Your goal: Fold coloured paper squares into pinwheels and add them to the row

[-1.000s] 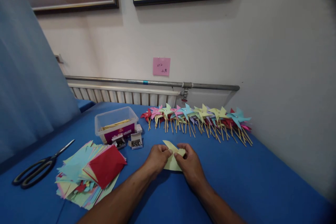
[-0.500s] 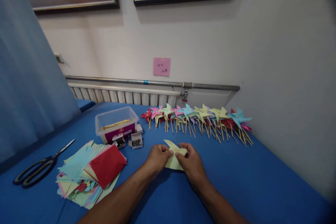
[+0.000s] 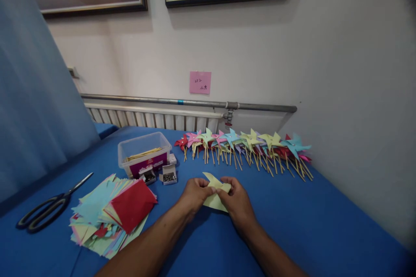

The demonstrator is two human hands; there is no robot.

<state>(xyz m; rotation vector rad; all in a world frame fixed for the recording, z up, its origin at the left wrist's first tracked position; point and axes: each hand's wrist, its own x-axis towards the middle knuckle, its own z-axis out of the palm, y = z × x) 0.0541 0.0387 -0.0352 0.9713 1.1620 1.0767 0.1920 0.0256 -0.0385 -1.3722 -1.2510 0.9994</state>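
A pale yellow paper sheet (image 3: 215, 202), partly folded into pinwheel blades, is held above the blue cloth between both hands. My left hand (image 3: 195, 197) pinches its left side, thumb on top. On the right side my right hand (image 3: 238, 201) grips it, with the thumb pressing near the middle. The two thumb tips nearly meet there, and the fingers beneath are partly hidden. Beyond the hands lies a row of finished paper pinwheels (image 3: 250, 139) on thin sticks. Two small open boxes, one a box of metal pins (image 3: 169, 177), stand to the left of my left hand.
A stack of coloured paper (image 3: 133, 205) lies at the left, with black-handled scissors (image 3: 55, 203) beside it. Behind the stack stands a clear plastic tub (image 3: 144, 151) with sticks inside. A radiator (image 3: 156, 117) and pipe run along the wall at the back.
My left thumb has shifted slightly right, toward the middle of the yellow paper, closer to the right thumb. The paper has tilted a little. Everything else stays in place.
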